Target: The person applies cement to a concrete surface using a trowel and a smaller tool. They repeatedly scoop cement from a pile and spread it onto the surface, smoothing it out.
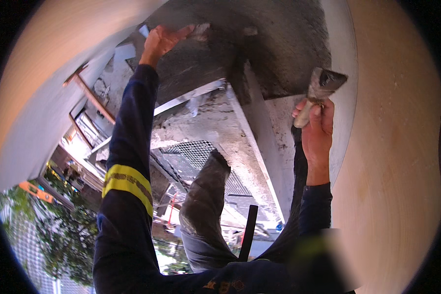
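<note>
My right hand (pixel 318 127) is wrapped round the pale handle of a paintbrush (pixel 323 83). Its wide head is caked with grey, and the bristles point up and to the right, apart from the wall. My left arm stretches up and forward, and the left hand (pixel 164 41) is at a dark grey, damp-looking surface (pixel 279 39). A small pale piece (pixel 199 32) shows at its fingertips; blur hides what it is.
Below the grey surface is a splattered board with light metal edging (pixel 245 122). My leg (pixel 206 206) stands over perforated metal mesh (pixel 193 152). A smooth beige wall (pixel 392 147) curves along the right. At left are a brown bar (pixel 95 100), an orange object (pixel 36 191) and foliage (pixel 66 235).
</note>
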`<action>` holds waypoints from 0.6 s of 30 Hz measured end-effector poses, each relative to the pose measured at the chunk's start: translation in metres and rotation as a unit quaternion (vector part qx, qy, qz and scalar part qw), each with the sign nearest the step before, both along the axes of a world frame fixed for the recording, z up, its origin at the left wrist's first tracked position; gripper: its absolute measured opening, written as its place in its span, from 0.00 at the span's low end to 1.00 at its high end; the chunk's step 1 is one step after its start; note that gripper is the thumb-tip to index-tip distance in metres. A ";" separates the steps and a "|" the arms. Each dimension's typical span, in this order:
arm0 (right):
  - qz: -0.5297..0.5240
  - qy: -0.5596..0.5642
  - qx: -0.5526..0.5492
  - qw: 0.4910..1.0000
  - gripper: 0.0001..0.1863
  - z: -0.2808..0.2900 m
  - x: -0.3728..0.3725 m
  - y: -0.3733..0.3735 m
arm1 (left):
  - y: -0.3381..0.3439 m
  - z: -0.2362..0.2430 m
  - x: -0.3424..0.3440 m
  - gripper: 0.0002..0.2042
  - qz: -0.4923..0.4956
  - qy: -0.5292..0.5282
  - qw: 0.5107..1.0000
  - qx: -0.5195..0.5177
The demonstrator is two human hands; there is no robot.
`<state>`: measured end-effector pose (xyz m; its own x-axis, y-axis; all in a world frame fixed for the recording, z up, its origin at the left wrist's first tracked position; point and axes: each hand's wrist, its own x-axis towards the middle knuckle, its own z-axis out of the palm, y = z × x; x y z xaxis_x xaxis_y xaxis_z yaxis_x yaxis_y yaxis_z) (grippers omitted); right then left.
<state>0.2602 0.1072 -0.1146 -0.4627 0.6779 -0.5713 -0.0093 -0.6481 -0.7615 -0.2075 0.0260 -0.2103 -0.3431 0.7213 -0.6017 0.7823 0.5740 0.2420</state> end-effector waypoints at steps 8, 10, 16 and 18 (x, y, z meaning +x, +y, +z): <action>-0.004 0.058 -0.091 0.994 0.12 0.032 -0.021 -0.008 | -0.059 0.183 0.072 0.18 0.411 -0.077 0.855 0.307; 0.002 0.069 -0.113 0.991 0.14 0.053 -0.036 -0.009 | -0.069 0.212 0.114 0.15 0.476 -0.119 0.784 0.381; 0.072 0.088 -0.111 0.987 0.19 0.121 -0.079 -0.039 | -0.097 0.238 0.222 0.10 0.520 -0.181 0.753 0.361; 0.108 0.063 -0.093 0.988 0.19 0.136 -0.085 -0.058 | -0.105 0.235 0.254 0.07 0.522 -0.210 0.746 0.356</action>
<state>0.1750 0.0496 0.0210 -0.6602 0.4445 -0.6054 0.0570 -0.7741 -0.6305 0.0463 -0.0791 0.0244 -0.8300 0.3815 -0.4069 -0.2324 0.4267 0.8740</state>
